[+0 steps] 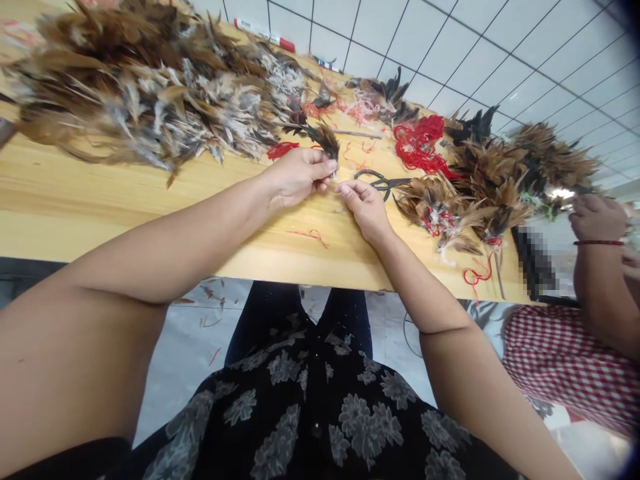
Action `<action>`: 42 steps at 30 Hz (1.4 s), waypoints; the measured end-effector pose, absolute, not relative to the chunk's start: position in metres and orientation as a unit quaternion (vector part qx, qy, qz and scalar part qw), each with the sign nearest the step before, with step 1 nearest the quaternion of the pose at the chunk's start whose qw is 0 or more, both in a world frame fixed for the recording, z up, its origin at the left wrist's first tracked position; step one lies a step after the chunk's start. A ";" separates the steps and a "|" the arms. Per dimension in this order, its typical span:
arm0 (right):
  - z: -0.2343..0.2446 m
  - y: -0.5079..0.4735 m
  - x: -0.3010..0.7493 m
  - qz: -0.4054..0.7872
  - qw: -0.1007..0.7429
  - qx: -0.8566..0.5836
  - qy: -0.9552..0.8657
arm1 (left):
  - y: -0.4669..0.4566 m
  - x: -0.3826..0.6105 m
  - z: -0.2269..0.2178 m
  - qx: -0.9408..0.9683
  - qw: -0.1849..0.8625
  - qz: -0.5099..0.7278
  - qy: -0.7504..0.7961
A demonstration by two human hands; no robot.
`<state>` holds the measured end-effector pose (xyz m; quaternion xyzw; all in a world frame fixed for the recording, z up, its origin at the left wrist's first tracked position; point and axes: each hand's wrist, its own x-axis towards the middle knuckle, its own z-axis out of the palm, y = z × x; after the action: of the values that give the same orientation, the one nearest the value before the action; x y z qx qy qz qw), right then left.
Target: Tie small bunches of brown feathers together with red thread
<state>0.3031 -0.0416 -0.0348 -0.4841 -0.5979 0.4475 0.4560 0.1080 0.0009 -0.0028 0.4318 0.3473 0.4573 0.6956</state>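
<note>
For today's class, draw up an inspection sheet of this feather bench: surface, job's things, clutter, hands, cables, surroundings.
surface: light wooden table, strewn with feathers and thread.
job's things: small feather tuft; brown-and-black feather heap; red thread; scissors beside the right hand.
clutter: red-capped marker; red thread scraps.
grippers: left hand pinches the tuft; right hand has fingertips pinched beside its base.
cables: thin dark loop on the floor, type unclear.
surroundings: co-worker's hand; loose feathers on the floor.
</note>
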 end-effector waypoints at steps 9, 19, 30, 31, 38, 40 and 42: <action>-0.002 -0.049 0.299 0.547 0.436 -0.496 -0.514 | 0.000 0.113 -0.007 0.591 0.561 0.430 0.389; 0.022 -0.035 0.284 0.523 0.403 -0.496 -0.564 | 0.007 0.101 0.016 0.630 0.543 0.409 0.375; 0.017 0.002 0.221 0.549 0.464 -0.492 -0.491 | 0.062 -0.028 0.027 0.720 0.380 0.405 0.416; 0.013 0.005 0.215 0.555 0.465 -0.493 -0.483 | 0.067 -0.049 0.021 0.738 0.343 0.385 0.435; -0.028 0.006 0.198 0.527 0.466 -0.496 -0.509 | 0.059 -0.119 -0.013 0.776 0.288 0.282 0.485; -0.031 -0.001 0.198 0.498 0.474 -0.501 -0.526 | 0.056 -0.113 -0.012 0.765 0.299 0.279 0.498; -0.031 -0.008 0.199 0.477 0.475 -0.505 -0.540 | 0.054 -0.105 -0.010 0.737 0.331 0.299 0.508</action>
<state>0.1987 -0.0078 -0.0307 -0.5051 -0.5401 0.4769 0.4751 -0.1051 0.0540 -0.0096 0.7369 0.5085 0.2985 0.3306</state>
